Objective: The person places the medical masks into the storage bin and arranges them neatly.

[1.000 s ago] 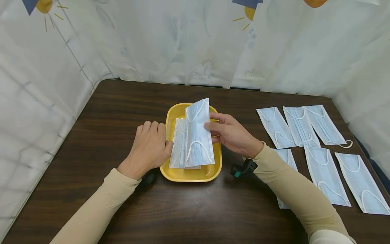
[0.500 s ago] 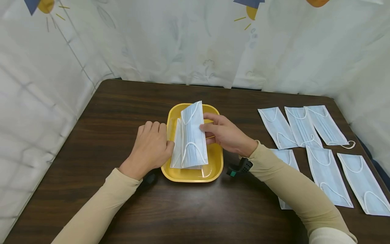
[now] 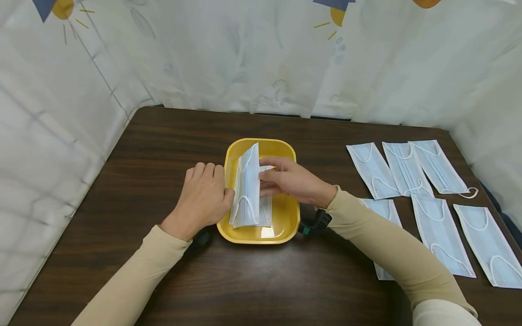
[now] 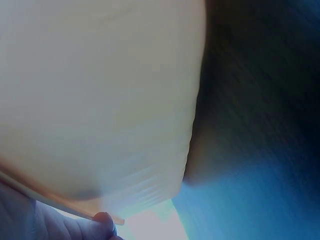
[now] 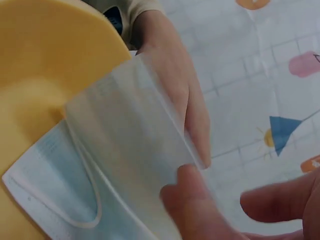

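A light blue face mask (image 3: 248, 185) stands tilted on its long edge in the yellow tray (image 3: 285, 226), over another mask (image 3: 266, 213) lying flat. My right hand (image 3: 289, 181) is at the standing mask's right edge. In the right wrist view its fingers (image 5: 192, 197) overlap the blurred mask (image 5: 130, 125), while the thumb (image 5: 280, 200) stands apart from them. My left hand (image 3: 201, 199) grips the tray's left rim; the left wrist view shows a fingertip (image 4: 103, 222) at the rim of the tray (image 4: 100, 100).
Several more masks (image 3: 442, 235) lie in two rows on the right of the dark wooden table (image 3: 175, 136); my right forearm partly covers one mask (image 3: 383, 213). A printed white curtain (image 3: 244, 59) surrounds the table's back and sides.
My right hand has moved left and the mask beside it has swung left, more on edge, baring the flat mask below. The right thumb has come away from the mask's face. My left hand stays put.
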Demonstrator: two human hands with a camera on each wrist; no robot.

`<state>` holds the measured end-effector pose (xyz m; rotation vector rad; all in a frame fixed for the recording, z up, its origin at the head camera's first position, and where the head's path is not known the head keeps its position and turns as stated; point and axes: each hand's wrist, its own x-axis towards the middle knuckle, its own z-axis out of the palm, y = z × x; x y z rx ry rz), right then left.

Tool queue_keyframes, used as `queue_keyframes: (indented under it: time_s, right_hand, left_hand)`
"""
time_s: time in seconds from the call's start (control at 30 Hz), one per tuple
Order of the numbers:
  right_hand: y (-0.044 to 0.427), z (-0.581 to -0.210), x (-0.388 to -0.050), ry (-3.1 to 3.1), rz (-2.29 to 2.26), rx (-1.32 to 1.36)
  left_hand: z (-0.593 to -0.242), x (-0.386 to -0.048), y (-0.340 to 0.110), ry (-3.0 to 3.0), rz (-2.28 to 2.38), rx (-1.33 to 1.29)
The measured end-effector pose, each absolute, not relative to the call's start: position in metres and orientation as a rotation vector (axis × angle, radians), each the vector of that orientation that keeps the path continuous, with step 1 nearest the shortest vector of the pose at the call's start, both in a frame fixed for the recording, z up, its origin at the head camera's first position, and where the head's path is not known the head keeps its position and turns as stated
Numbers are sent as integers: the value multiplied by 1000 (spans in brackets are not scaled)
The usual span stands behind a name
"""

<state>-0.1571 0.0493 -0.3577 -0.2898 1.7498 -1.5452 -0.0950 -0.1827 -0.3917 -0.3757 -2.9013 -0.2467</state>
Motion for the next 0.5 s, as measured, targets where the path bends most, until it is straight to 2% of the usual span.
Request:
queue_keyframes:
  time_s: [0.5]
  right_hand:
    - [72,-348,-149,1846,-1506,-334]
  left_hand:
    - [-394,-94,-182,-2821,-239,-424]
